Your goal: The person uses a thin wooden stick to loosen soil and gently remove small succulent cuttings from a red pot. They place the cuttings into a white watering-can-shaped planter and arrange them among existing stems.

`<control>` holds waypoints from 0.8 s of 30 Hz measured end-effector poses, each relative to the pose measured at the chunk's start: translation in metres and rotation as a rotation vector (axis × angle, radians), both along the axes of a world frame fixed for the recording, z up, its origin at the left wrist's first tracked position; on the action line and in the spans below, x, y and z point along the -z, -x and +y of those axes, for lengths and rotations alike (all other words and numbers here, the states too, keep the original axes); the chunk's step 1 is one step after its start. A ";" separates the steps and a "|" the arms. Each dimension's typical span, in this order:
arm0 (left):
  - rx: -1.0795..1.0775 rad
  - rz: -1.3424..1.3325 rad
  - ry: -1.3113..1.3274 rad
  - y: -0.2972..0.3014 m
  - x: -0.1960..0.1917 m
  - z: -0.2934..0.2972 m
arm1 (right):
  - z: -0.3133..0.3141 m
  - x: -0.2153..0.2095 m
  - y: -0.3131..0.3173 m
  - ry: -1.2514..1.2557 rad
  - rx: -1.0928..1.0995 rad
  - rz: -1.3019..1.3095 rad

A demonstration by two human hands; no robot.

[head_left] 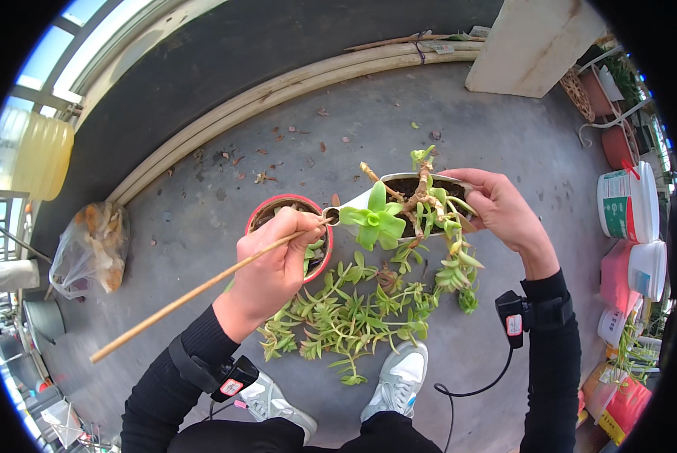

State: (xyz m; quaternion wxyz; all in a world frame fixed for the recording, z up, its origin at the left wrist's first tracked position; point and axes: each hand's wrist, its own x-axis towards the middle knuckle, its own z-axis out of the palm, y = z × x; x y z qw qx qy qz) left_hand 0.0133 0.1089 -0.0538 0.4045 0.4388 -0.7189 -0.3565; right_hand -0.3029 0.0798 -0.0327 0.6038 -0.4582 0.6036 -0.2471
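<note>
My left hand [274, 253] is closed around a long thin wooden stick [180, 300]. The stick's upper end is at the round opening of a white spout [357, 205]; whether it goes inside I cannot tell. This spout belongs to a white watering-can-shaped planter with dark soil [408, 186] and a woody-stemmed succulent [374, 217]. Fingers of my right hand [497, 202] grip the planter's right rim, thumb over the edge. Partly behind my left hand stands a red round pot [328, 260] with green leaves in it. Below both pots, succulent cuttings [353, 306] lie spread on the floor.
My grey-white shoes [400, 374] are close to the cuttings. Long pale poles [278, 89] run along the dark wall. A plastic bag [93, 249] sits at left. White buckets [627, 202] line the right side, and a pale slab [531, 45] stands far right. Dry leaf bits dot the floor.
</note>
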 end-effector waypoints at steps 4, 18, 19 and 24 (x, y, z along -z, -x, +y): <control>0.159 -0.207 0.218 -0.001 -0.007 -0.001 | 0.002 -0.003 -0.003 0.020 -0.022 0.054; -0.111 -0.067 -0.075 0.004 -0.010 -0.014 | 0.005 0.001 0.001 0.013 -0.001 0.015; -0.102 -0.039 -0.054 0.003 -0.009 -0.010 | 0.006 0.001 0.000 0.009 0.015 0.019; 0.066 -0.200 0.321 0.005 -0.012 -0.004 | 0.006 0.000 -0.001 0.002 0.014 0.037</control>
